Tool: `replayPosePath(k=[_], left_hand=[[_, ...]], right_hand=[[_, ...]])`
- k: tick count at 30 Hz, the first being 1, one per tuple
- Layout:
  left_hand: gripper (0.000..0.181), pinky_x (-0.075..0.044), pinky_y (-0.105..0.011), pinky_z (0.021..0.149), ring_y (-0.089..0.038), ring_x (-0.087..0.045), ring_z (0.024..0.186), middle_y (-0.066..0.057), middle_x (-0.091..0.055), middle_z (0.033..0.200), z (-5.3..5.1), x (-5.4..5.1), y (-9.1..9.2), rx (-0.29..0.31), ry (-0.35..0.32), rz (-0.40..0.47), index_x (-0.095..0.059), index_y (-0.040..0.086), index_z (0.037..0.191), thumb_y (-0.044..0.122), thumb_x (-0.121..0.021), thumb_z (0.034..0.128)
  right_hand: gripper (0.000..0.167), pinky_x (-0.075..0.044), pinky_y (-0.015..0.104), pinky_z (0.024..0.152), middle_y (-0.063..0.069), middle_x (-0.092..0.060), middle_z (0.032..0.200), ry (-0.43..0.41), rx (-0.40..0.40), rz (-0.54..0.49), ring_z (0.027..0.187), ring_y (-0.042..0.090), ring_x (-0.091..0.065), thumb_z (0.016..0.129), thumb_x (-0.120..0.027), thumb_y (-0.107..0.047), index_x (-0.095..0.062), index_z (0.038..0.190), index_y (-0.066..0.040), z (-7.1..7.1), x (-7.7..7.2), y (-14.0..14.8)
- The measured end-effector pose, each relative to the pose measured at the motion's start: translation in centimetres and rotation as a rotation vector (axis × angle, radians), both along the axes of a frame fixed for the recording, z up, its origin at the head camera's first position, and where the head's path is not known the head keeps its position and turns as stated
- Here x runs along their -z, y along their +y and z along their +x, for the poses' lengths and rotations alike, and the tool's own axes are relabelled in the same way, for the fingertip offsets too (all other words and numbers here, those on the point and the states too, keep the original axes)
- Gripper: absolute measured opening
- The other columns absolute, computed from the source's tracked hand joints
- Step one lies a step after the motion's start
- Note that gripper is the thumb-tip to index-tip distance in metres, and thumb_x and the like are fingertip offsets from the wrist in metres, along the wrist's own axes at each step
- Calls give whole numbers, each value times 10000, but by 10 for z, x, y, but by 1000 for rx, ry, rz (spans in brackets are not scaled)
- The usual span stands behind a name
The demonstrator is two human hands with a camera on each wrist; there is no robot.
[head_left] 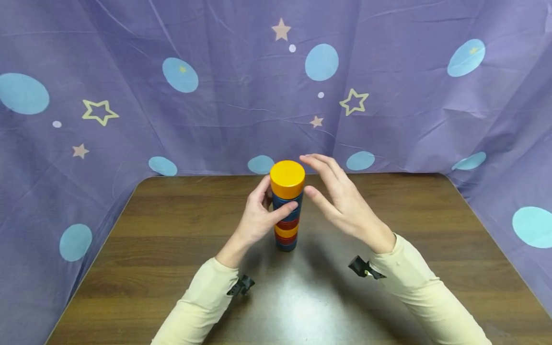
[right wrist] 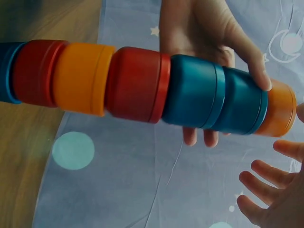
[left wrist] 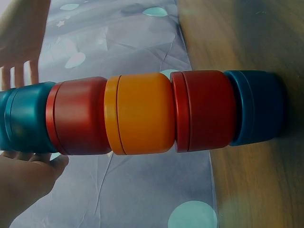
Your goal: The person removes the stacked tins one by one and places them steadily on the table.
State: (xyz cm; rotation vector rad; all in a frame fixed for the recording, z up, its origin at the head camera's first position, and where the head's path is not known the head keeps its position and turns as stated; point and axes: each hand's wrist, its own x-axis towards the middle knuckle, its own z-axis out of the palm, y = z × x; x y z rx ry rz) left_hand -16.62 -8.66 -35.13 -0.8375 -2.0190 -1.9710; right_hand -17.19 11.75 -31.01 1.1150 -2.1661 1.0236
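Observation:
A tall upright stack of round blue, red and orange containers (head_left: pixel 288 224) stands on the table, with an orange one (head_left: pixel 287 180) on top. My left hand (head_left: pixel 255 218) grips the upper blue part from the left, its thumb across the front. In the right wrist view, the left hand's (right wrist: pixel 202 28) fingers pass behind the blue containers (right wrist: pixel 194 90). My right hand (head_left: pixel 347 206) is beside the top, fingers apart and slightly bent, with a gap to the orange container. The stack's lower containers (left wrist: pixel 142 114) fill the left wrist view.
The brown wooden table (head_left: pixel 172 230) reaches back to a purple curtain (head_left: pixel 241 105) with stars and blue dots, which also hangs at both sides. Small black devices (head_left: pixel 241 285) are at both cream sleeves (head_left: pixel 202 297).

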Motion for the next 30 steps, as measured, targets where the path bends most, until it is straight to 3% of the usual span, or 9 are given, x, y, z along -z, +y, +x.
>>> replayPosePath(k=[10, 19, 25, 30], left_hand=[[684, -478, -308, 842, -216, -572, 951, -114, -589, 1101, -1, 4, 2, -1, 16, 38, -483, -24, 1291, 388, -767, 825], [617, -465, -313, 896, -219, -560, 997, -103, -569, 1134, -1, 7, 5, 19, -14, 76, -461, -29, 1301, 248, -770, 845], [634, -465, -339, 916, -234, -550, 1035, -123, -547, 1187, 0, 6, 7, 30, -15, 74, -445, -12, 1332, 273, -754, 858], [550, -476, -352, 902, -238, -562, 1016, -134, -549, 1185, 0, 4, 8, 20, -26, 51, -457, 2, 1326, 97, -734, 861]], right_hand=[[529, -351, 389, 1046, 77, -448, 1373, 11, -99, -15, 1253, 233, -440, 1016, -419, -450, -443, 1403, -91, -1, -14, -18], [530, -381, 364, 1018, 90, -475, 1338, -4, -134, -18, 1219, 226, -460, 1019, -411, -449, -469, 1378, -64, -4, -10, -26], [569, -380, 361, 1021, 97, -525, 1297, -33, -160, -90, 1184, 217, -492, 999, -470, -454, -492, 1342, -1, -5, -8, -27], [556, -403, 359, 995, 80, -567, 1271, -123, -172, -187, 1142, 205, -526, 961, -584, -400, -519, 1321, 19, -4, -7, -23]])
